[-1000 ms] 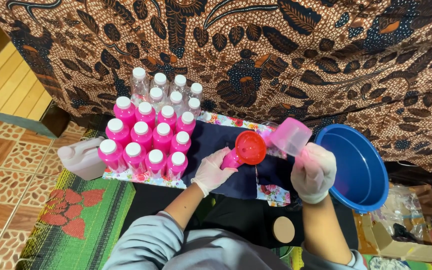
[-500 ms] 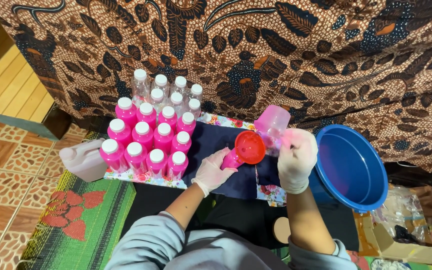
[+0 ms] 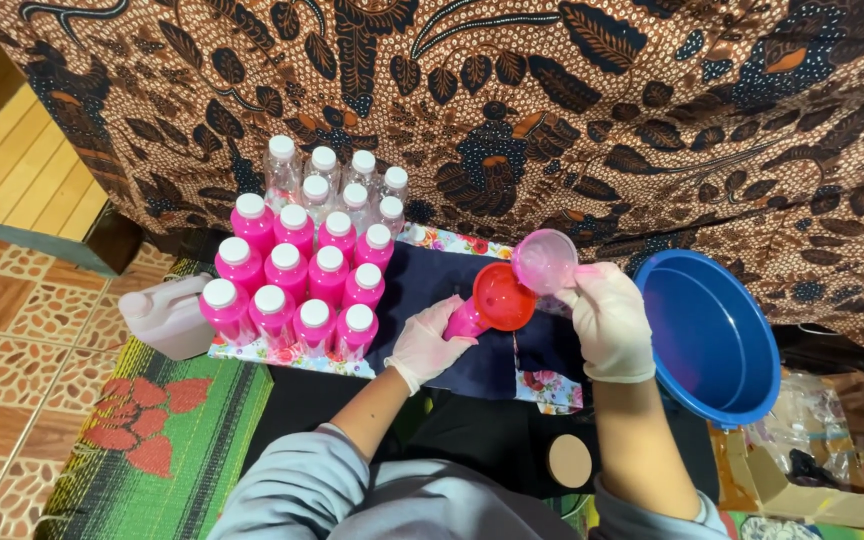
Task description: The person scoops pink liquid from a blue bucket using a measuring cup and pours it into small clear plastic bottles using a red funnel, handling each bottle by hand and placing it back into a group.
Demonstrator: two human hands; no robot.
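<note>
Head view, only feed I have. My left hand (image 3: 430, 343), gloved, sits centre frame, fingers wrapped shut around a pink bottle (image 3: 466, 320) on the dark cloth (image 3: 422, 285). A red funnel (image 3: 503, 297) sits in the bottle's mouth, just up and right of that hand. My right hand (image 3: 610, 322), also gloved, is right of centre, closed on a small clear pink cup (image 3: 545, 261), tipped with its rim over the funnel's upper right edge. Can't tell if cup and funnel touch. Can't see liquid moving.

Left of centre: block of filled pink bottles (image 3: 297, 285) with white caps, standing upright in tight rows on the floral edge of the cloth. Behind them, toward upper left, a few clear capped bottles (image 3: 337, 175). White jug (image 3: 165, 318) lies at the far left of the block, touching it or nearly so.

Right side: blue basin (image 3: 704, 340), just beside my right hand. Brown patterned fabric (image 3: 572, 110) fills the top. Green striped mat (image 3: 157, 440) lower left.
</note>
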